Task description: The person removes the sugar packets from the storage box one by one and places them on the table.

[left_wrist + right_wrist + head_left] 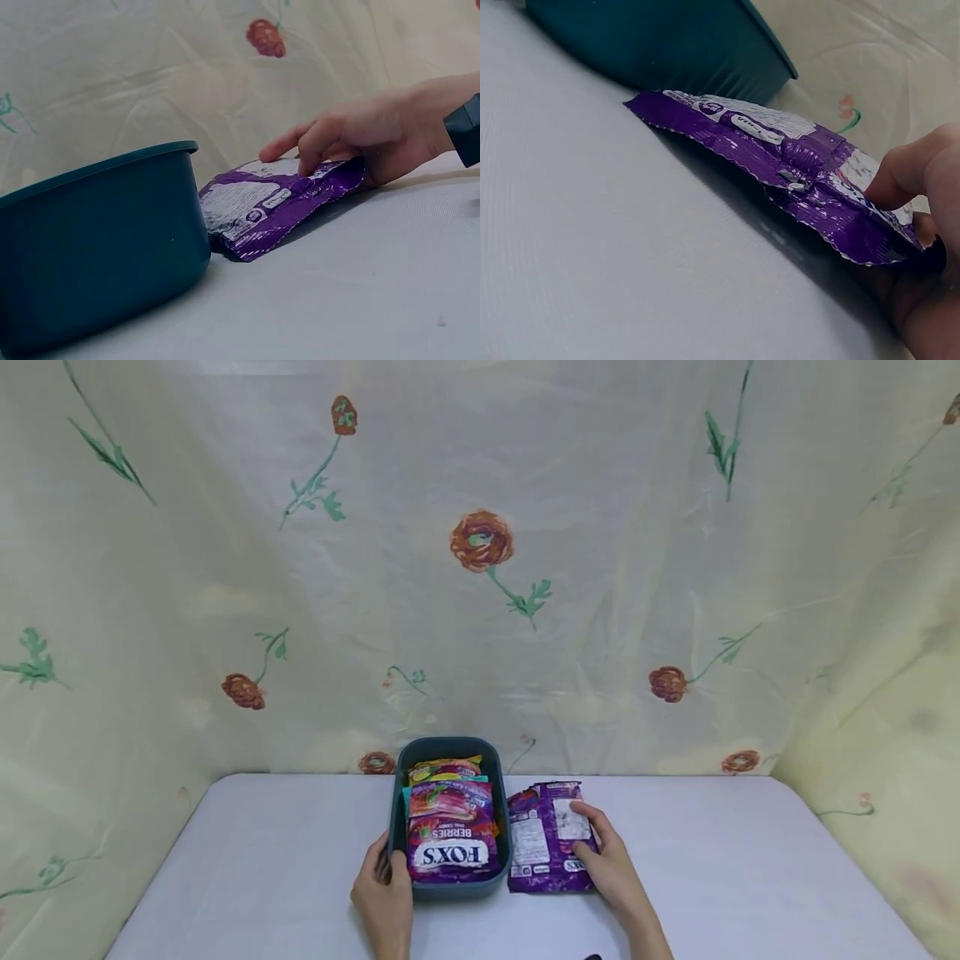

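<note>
A dark teal plastic bin (447, 891) stands on the table with several candy bags in it. The top one is a purple and pink bag (452, 835) marked Fox's Berries. My left hand (384, 897) holds the bin's near left side, its thumb at the rim. To the right of the bin, my right hand (609, 864) grips a purple candy bag (536, 877) by its right side, with the printed back facing up. In the right wrist view, the thumb presses on top of this candy bag (742, 150) while other fingers are under its edge. Its left end lies close beside the bin (105, 247).
The table (735, 860) has a white cover. Behind it and along both sides hangs a pale curtain (585, 635) printed with flowers. A yellow-topped bag (442, 768) shows at the far end of the bin. A dark band (463, 131) circles the right wrist.
</note>
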Action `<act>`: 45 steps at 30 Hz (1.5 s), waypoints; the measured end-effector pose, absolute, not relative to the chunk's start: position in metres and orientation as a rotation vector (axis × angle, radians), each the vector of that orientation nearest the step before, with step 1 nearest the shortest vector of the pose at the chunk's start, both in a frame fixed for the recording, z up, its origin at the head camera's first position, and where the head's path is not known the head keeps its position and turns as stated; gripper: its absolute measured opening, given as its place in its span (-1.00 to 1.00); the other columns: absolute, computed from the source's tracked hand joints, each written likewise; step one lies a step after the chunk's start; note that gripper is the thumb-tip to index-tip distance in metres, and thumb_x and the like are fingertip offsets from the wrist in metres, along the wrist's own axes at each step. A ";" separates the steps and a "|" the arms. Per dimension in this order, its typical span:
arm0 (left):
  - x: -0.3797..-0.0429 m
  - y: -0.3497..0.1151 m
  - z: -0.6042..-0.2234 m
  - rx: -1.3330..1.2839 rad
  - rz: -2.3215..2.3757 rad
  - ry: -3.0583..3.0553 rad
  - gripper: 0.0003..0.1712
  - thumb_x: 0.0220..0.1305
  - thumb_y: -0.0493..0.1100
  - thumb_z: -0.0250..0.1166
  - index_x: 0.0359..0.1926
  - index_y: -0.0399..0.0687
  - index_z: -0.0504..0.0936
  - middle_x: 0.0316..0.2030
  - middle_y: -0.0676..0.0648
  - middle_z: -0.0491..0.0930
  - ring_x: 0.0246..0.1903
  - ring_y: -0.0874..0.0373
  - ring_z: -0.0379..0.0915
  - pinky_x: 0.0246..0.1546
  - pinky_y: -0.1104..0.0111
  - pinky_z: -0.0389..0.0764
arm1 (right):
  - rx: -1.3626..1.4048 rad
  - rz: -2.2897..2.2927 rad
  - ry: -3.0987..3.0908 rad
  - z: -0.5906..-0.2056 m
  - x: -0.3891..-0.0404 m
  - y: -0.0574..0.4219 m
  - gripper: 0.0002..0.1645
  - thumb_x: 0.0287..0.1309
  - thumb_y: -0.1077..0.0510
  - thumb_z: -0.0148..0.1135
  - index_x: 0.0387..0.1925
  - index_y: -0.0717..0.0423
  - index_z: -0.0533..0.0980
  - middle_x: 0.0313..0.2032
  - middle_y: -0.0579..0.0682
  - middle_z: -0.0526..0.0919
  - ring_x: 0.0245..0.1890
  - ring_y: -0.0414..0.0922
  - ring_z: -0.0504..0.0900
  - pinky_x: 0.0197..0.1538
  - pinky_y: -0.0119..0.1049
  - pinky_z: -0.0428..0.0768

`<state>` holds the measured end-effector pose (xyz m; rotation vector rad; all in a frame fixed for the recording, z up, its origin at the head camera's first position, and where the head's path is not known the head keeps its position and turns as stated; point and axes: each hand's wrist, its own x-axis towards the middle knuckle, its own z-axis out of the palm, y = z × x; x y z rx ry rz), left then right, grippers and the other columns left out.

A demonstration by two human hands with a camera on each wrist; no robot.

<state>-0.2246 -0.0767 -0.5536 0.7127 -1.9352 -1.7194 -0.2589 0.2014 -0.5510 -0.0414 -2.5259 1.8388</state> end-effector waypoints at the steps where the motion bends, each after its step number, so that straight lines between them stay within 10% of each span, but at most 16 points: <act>1: -0.224 -0.078 -0.554 0.718 -1.716 -1.939 -0.57 0.17 -0.25 0.08 0.08 -0.17 0.58 0.02 -0.27 0.60 0.01 -0.09 0.57 0.02 0.08 0.58 | -0.025 1.799 -2.540 -0.552 -0.259 0.200 -0.31 0.12 0.42 -0.01 0.30 -0.01 0.24 0.46 0.16 0.00 0.47 0.16 -0.08 0.45 0.11 -0.05; 12: -0.224 -0.079 -0.556 0.718 -1.720 -1.956 -0.56 0.17 -0.23 0.09 0.08 -0.16 0.57 0.03 -0.26 0.60 0.03 -0.08 0.56 0.03 0.07 0.57 | 0.047 1.645 -2.546 -0.557 -0.257 0.197 -0.29 0.13 0.41 0.04 0.33 0.05 0.20 0.38 0.20 0.20 0.33 0.14 0.28 0.32 -0.08 0.33; 45: -0.226 -0.079 -0.554 0.720 -1.762 -1.931 -0.56 0.17 -0.24 0.09 0.09 -0.16 0.57 0.04 -0.26 0.60 0.03 -0.08 0.55 0.05 0.06 0.56 | 0.080 1.286 -2.649 -0.547 -0.254 0.190 -0.44 0.14 0.33 0.05 0.22 0.15 0.33 0.27 0.28 0.34 0.34 0.27 0.19 0.38 0.17 0.11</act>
